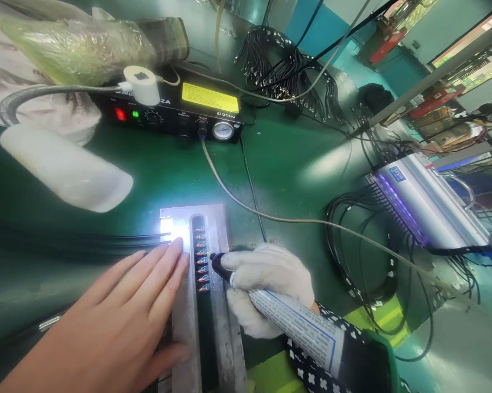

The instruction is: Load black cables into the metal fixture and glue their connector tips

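Note:
My left hand (119, 305) is bare and lies with its fingers stretched out over the left side of a metal fixture (225, 305). Its fingertips press near the ends of several thin black cables (123, 240) that come in from the left. A row of small wired connectors (202, 259) sits in the fixture's dark slot. In a white glove, my right hand (274, 284) grips a white printed glue tube (295, 319). The tube's black tip (218, 262) points at the right edge of the slot, close beside the connectors; whether it touches them I cannot tell.
A black dispenser box (172, 117) with a gauge stands behind, its thin hose (279, 218) running right. A white lamp head (66, 169) hangs at the left. Coiled black cables (352, 256) lie beside a silver device (438, 202); more cable bundles (282, 65) lie at the back.

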### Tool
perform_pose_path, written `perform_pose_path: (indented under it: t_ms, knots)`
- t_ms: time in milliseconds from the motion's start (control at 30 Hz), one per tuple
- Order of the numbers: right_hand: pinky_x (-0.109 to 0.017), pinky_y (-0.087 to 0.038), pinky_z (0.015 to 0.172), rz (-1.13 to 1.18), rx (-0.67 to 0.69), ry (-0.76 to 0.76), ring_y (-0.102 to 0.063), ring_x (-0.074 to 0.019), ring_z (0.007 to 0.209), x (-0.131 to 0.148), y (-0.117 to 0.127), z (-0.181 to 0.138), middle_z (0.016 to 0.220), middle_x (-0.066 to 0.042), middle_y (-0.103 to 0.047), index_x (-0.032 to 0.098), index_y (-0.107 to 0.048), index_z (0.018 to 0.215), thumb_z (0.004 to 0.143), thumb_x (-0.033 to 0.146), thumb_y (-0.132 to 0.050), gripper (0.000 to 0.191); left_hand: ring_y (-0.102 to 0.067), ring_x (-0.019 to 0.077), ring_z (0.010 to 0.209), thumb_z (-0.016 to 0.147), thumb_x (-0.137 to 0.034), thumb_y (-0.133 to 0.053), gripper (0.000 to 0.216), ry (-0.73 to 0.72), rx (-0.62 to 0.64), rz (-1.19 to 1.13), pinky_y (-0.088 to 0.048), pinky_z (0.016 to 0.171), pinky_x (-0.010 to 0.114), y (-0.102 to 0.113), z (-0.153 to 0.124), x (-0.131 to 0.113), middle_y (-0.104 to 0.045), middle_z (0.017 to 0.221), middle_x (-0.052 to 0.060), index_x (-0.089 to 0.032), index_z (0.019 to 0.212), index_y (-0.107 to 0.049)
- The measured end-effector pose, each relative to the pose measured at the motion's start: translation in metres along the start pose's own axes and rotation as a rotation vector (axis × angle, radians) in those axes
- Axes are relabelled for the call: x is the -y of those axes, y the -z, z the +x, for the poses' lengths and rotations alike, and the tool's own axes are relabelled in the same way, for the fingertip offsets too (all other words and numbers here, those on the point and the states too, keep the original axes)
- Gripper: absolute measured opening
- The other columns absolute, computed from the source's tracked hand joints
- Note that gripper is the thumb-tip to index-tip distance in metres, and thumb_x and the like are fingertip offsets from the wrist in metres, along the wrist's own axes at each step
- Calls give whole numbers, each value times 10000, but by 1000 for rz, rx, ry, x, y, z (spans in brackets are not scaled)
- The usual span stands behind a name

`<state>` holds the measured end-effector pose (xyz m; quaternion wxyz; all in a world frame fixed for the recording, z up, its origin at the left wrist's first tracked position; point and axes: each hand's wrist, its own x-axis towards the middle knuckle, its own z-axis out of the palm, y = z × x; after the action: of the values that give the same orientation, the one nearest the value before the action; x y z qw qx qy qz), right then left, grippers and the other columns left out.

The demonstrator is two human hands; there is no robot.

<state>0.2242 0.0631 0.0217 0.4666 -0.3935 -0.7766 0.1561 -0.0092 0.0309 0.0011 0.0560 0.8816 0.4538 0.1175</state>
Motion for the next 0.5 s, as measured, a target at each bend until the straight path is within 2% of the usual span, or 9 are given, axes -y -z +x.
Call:
perform_pose_path:
  t_ms: [333,500]
  knots:
    - [-242,-511,581,13,-2,3,-696,-96,619,2,1,-2,909,35,-788,239,-608,793,804,193,-635,55,-473,316,1431,935,-761,-293,878,25,0,-14,-139,1291,413,2,3,0,-532,1517,184,-88,1439,-542]
    - [-252,-500,574,-6,17,14,-697,-109,617,2,2,-1,879,23,-785,240,-598,777,832,216,-617,62,-486,304,1423,942,-757,-279,864,28,-4,-23,-146,1289,409,1,3,-1,-538,1516,166,-105,1442,-543]
